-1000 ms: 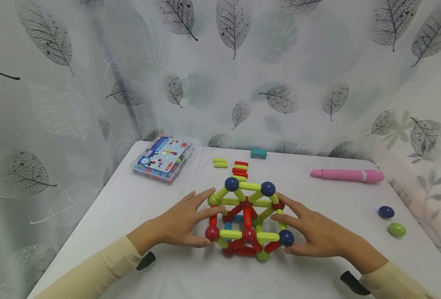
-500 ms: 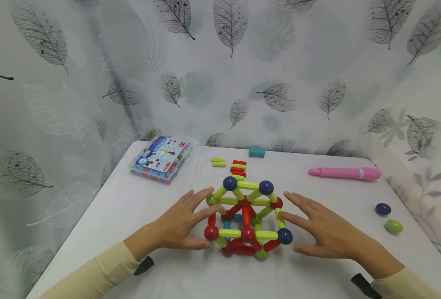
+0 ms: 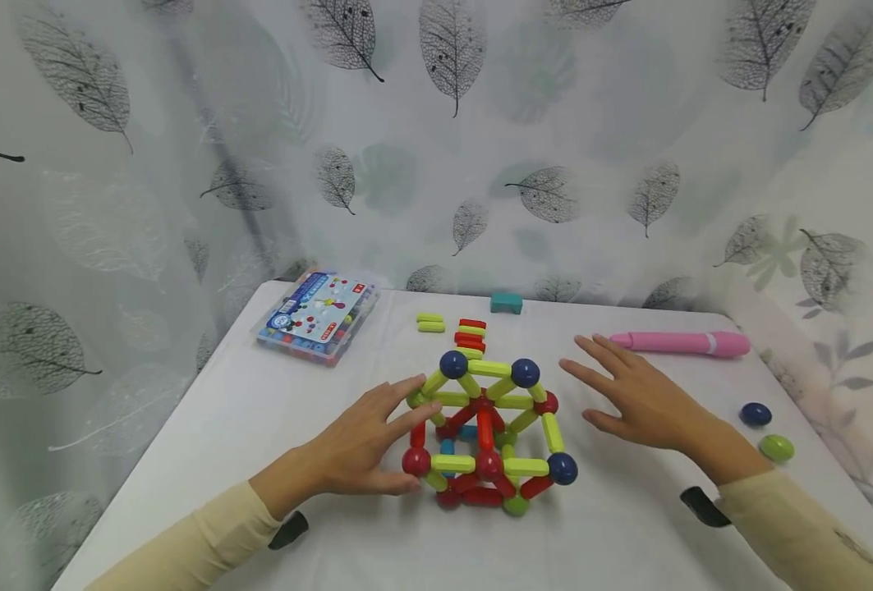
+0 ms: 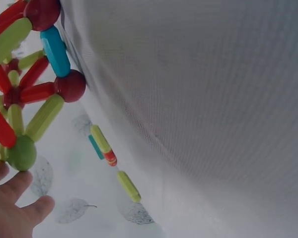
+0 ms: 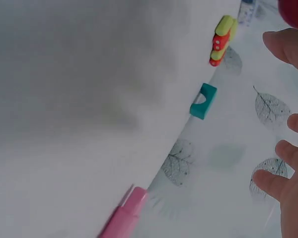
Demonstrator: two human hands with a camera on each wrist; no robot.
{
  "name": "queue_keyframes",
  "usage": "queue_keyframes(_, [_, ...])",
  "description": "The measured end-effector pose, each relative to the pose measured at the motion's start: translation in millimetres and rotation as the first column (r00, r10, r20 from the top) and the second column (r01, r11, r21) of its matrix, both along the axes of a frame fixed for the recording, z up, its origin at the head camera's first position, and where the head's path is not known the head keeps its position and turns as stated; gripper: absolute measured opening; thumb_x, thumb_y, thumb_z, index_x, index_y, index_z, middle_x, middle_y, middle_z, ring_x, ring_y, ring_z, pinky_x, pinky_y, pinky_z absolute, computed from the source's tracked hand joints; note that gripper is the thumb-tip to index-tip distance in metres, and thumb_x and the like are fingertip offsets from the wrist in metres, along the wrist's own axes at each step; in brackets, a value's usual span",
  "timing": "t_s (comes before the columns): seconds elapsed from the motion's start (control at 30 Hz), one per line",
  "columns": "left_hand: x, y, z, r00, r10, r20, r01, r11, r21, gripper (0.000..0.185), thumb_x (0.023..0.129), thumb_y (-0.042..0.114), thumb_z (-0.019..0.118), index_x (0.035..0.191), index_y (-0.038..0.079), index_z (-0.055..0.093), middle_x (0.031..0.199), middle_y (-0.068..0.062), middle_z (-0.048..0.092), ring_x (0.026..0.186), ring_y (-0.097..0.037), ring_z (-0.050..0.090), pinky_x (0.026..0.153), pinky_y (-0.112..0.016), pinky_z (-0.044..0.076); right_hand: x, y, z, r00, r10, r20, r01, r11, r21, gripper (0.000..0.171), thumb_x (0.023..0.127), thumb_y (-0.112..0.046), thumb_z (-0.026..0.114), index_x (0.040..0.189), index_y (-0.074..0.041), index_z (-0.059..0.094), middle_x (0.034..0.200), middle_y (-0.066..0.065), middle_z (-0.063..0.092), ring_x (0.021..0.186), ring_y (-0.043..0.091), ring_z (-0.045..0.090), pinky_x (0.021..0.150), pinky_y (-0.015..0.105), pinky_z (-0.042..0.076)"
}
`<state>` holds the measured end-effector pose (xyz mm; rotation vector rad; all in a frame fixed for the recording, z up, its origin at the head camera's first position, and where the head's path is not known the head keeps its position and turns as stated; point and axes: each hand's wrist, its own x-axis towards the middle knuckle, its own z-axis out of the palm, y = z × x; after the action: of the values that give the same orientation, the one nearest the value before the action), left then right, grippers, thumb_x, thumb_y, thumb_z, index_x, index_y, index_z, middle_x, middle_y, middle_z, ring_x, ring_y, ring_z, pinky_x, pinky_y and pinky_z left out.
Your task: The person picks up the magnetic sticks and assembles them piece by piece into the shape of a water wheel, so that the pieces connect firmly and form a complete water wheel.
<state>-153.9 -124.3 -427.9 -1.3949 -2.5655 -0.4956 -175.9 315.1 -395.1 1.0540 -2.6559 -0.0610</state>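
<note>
A frame built of magnetic rods and balls (image 3: 484, 417) stands on the white table in the head view, in yellow-green, red, blue and green. My left hand (image 3: 362, 439) is at its left side with fingers extended. In the left wrist view, the left fingertips (image 4: 21, 181) touch or nearly touch a green ball (image 4: 22, 152) on the frame. My right hand (image 3: 646, 398) hovers to the right of the frame, apart from it, fingers spread and holding nothing. Part of that hand shows at the edge of the right wrist view, with a red ball (image 5: 294, 12) above.
Loose red and yellow-green rods (image 3: 470, 335) lie behind the frame, with two more rods (image 3: 430, 322) beside them. A clear case of pieces (image 3: 318, 316) sits at back left. A teal block (image 3: 506, 303), pink pen-like object (image 3: 683, 343), blue ball (image 3: 755, 414) and green ball (image 3: 777, 447) lie around.
My right hand has come away from the frame's right side and risen toward the back right, near the pink object. The left hand stays at the frame, which has not visibly shifted.
</note>
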Motion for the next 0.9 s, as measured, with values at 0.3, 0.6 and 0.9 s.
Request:
queue_keyframes(0.3, [-1.1,-1.2,-2.9,1.0,-0.007,-0.018,0.007,1.0,0.015,0.095,0.083,0.062,0.074,0.161,0.029,0.03,0.169,-0.003,0.018,0.152,-0.02,0.025,0.116,-0.056,0.036,-115.0,-80.7,6.7,0.997,0.042,0.068,-0.053,0.984,0.169,0.08,0.086,-0.036,0.082,0.155,-0.023,0.044,0.159,0.02,0.038,0.146,0.046,0.034,0.111,0.063,0.039])
queue_keyframes(0.6, [-2.7,1.5,-2.2,1.0,-0.026,-0.004,0.026,1.0,0.005,0.096,0.084,0.064,0.072,0.161,0.032,0.025,0.169,-0.003,0.017,0.154,-0.022,0.022,0.117,-0.058,0.034,-173.8,-134.5,-4.1,0.98,-0.016,0.196,-0.06,0.925,0.375,0.073,0.095,-0.008,0.068,0.157,-0.031,0.04,0.161,0.014,0.038,0.141,0.041,0.045,0.101,0.054,0.052])
queue_keyframes(0.9, [-2.4,-1.7,-2.5,1.0,-0.01,0.013,0.01,1.0,-0.005,0.097,0.084,0.063,0.072,0.162,0.036,0.02,0.17,-0.002,0.015,0.154,-0.02,0.021,0.118,-0.058,0.032,-190.9,-149.9,-18.7,0.966,-0.035,0.256,-0.082,0.899,0.431,0.078,0.094,-0.004,0.069,0.159,-0.032,0.035,0.163,0.014,0.035,0.141,0.043,0.045,0.105,0.055,0.049])
